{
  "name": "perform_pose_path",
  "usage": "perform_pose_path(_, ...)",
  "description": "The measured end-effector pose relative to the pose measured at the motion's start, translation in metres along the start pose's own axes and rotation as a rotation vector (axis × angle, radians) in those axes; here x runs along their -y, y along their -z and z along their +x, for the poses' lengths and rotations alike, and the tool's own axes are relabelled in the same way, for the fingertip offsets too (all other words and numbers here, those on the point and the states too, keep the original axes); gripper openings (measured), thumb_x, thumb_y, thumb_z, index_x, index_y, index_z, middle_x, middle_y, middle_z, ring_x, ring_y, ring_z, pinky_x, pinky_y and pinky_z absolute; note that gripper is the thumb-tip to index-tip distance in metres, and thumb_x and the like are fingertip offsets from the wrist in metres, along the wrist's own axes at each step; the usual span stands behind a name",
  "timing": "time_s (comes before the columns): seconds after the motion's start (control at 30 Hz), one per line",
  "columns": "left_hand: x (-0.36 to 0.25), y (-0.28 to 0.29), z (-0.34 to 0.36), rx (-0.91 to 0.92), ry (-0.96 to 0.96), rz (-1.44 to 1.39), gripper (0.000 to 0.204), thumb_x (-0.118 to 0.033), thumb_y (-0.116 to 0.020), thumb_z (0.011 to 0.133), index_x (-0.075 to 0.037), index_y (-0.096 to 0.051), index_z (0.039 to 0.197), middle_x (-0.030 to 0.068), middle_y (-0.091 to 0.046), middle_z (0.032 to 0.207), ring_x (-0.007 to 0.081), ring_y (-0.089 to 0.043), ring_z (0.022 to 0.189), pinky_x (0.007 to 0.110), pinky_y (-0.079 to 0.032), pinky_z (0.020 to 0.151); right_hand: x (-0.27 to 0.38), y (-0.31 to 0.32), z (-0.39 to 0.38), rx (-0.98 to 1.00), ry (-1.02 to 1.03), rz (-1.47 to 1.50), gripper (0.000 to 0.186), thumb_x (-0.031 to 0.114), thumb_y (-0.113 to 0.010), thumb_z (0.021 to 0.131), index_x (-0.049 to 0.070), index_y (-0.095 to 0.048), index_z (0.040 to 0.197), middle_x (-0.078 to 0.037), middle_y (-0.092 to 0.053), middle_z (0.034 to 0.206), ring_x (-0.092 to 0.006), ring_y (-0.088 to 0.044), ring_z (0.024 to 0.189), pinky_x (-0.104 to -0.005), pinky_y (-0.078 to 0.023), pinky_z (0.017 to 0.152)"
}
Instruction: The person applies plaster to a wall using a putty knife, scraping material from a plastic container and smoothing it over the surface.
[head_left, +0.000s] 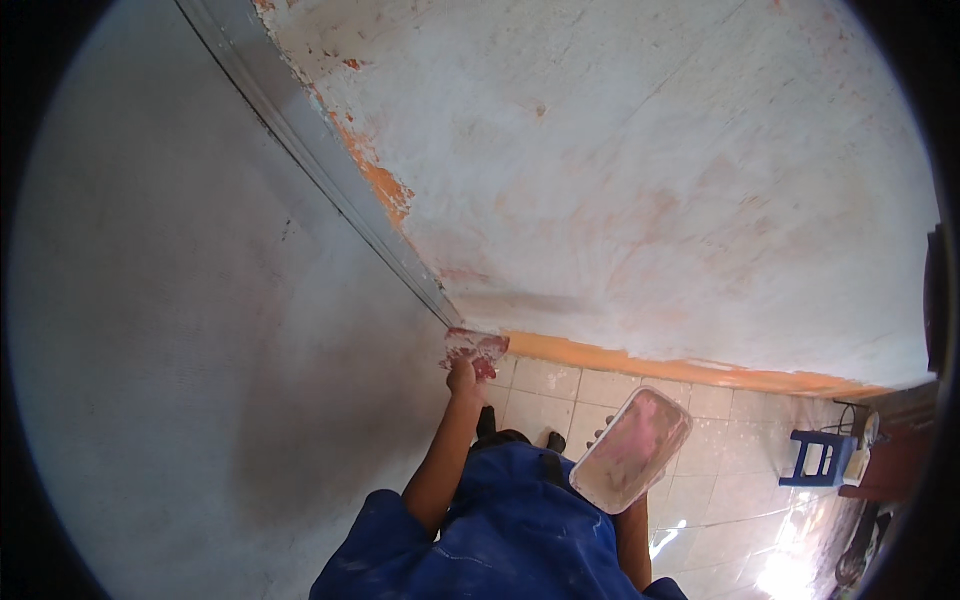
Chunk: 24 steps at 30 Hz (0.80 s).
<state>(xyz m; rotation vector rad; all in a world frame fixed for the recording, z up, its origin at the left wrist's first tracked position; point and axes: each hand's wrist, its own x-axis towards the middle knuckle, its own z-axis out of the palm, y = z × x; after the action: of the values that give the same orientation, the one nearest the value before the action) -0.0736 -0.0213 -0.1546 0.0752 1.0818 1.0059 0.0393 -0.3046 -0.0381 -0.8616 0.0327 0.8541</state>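
My left hand [462,378] is closed round a wide putty knife [478,345], its blade smeared with pinkish-red and white paste. The blade is low in the corner, by the end of the grey door frame [330,190] and close to the white patched wall [640,190]. In front of my body, my right hand [601,432] holds a shallow rectangular plastic tray [610,485] from beneath. Pink and whitish filler [645,425] coats the inside of the tray. Only the fingertips show past its left edge; the palm is hidden.
A smooth grey surface [180,330] stands close on my left. Bare orange patches [385,190] edge the wall, and an orange strip [640,362] runs along its foot. Below are pale floor tiles [545,380]. A blue plastic stool [820,458] and dark red furniture [905,460] stand at right.
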Motion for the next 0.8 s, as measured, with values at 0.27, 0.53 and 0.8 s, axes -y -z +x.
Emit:
perform_pose_path(0.27, 0.039, -0.014, 0.081, -0.150, 0.073, 0.171, 0.032, 0.007, -0.048, 0.071, 0.005, -0.037, 0.101, 0.0214, -0.056, 0.081, 0.0267, -0.056, 0.053, 0.030, -0.041, 0.036, -0.002, 0.001, -0.003, -0.108, 0.058, 0.007, 0.069, 0.059, -0.034, 0.078, 0.008, -0.033, 0.126, -0.017, -0.048, 0.113, -0.0326, -0.052, 0.094, -0.0511, -0.045, 0.078)
perform_pose_path(0.53, 0.016, -0.059, 0.064, -0.072, 0.042, 0.117, 0.033, 0.010, -0.040, 0.067, 0.016, -0.032, 0.098, 0.0279, -0.056, 0.076, 0.0329, -0.059, 0.053, 0.030, -0.045, 0.037, -0.009, 0.032, 0.006, -0.120, 0.039, 0.001, 0.062, 0.053, -0.033, 0.081, 0.009, -0.033, 0.125, -0.013, -0.047, 0.114, -0.0288, -0.051, 0.098, -0.0467, -0.044, 0.081)
perform_pose_path(0.8, -0.026, -0.072, 0.023, 0.122, 0.049, 0.212, 0.025, 0.009, -0.048, 0.067, 0.014, -0.044, 0.091, 0.0223, -0.057, 0.078, 0.0279, -0.058, 0.054, 0.032, -0.049, 0.047, 0.004, -0.008, 0.004, -0.039, -0.006, 0.136, 0.073, 0.061, -0.035, 0.077, 0.010, -0.030, 0.128, -0.016, -0.044, 0.118, -0.0329, -0.049, 0.100, -0.0518, -0.042, 0.082)
